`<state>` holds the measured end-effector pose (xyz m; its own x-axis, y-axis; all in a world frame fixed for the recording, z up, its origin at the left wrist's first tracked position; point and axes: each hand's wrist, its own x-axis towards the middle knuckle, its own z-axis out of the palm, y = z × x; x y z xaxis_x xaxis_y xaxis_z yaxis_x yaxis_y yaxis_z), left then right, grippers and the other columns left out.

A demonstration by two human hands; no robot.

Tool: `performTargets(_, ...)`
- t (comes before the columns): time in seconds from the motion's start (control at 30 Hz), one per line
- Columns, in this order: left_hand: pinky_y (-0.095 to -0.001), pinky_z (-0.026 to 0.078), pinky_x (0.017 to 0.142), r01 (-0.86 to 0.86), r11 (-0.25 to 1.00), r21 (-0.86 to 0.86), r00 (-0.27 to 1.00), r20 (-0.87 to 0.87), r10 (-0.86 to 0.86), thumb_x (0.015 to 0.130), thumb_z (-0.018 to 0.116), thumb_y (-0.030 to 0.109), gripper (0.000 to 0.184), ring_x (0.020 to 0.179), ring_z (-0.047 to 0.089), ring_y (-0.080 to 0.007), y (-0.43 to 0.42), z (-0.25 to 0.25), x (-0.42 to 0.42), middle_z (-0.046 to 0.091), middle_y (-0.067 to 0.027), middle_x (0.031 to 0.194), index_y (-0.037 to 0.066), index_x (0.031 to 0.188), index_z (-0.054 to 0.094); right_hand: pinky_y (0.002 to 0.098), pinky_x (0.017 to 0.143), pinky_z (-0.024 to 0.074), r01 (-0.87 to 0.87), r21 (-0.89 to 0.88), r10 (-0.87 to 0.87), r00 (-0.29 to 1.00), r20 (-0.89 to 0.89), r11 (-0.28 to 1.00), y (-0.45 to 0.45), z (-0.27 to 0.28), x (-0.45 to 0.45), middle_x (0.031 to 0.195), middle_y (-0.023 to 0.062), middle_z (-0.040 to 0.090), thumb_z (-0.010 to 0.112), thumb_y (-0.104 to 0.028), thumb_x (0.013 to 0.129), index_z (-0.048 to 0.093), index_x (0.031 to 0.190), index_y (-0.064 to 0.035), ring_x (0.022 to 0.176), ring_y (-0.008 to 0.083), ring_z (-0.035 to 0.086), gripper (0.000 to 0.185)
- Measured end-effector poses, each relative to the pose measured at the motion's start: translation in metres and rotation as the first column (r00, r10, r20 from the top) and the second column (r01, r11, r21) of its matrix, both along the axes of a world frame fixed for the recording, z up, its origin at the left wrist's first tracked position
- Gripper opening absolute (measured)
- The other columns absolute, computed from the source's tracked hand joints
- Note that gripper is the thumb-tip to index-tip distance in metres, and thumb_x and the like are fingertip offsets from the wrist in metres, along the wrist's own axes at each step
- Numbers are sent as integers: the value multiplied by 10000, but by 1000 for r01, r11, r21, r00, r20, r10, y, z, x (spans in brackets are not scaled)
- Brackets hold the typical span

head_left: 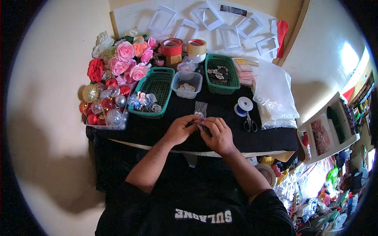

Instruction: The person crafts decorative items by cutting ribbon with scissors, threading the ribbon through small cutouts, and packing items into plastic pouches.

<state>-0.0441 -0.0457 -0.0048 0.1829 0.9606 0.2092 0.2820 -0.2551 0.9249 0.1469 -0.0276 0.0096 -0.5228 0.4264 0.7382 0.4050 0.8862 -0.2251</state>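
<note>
Over the front middle of the black-covered table, my left hand (182,129) and my right hand (217,133) meet with fingertips pinched. Between them is a small clear plastic bag (201,107) with a light item inside, its far end pointing away from me. A bit of blue ribbon (202,119) shows at my fingertips, gripped by both hands. Right of my hands lie a white spool of blue ribbon (245,104) and black-handled scissors (250,125). To the left, a green basket (168,84) holds several small wrapped pieces with blue ties.
Behind my hands stand a clear tub (187,93), another green basket (222,89) and tape rolls (171,47). Artificial roses (125,51) and a box of baubles (117,126) sit left. Plastic bags (275,90) lie right. White frames (230,38) are at the back.
</note>
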Motion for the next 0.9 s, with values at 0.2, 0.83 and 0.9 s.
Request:
performTargets(0.2, -253, 503, 735, -18, 997, -78, 999, 26, 20, 959, 603, 137, 296, 851, 620, -96, 0, 1, 2, 670, -50, 1000, 51, 1241, 594, 373, 746, 523, 90, -26, -89, 995, 41, 996, 3, 0, 0, 1055, 104, 591, 704, -103, 811, 614, 1041, -66, 921, 279, 596, 249)
performTargets(0.83, -316, 525, 831, -19, 1000, -18, 998, -55, 18, 907, 654, 142, 365, 977, 656, -197, -1, 1, 4, 665, -120, 1115, 57, 1256, 587, 399, 728, 517, 129, -179, -123, 991, 45, 975, 10, -11, -1, 1005, 116, 565, 651, -104, 849, 569, 958, -36, 901, 310, 598, 153)
performTargets(0.9, -319, 524, 837, -44, 998, 35, 995, -91, 47, 895, 668, 150, 379, 983, 659, -220, -1, -3, 4, 661, -134, 1125, 55, 1254, 590, 405, 714, 517, 131, -249, -123, 991, 47, 960, 10, -11, -1, 986, 123, 557, 639, -101, 859, 550, 949, -36, 889, 321, 598, 142)
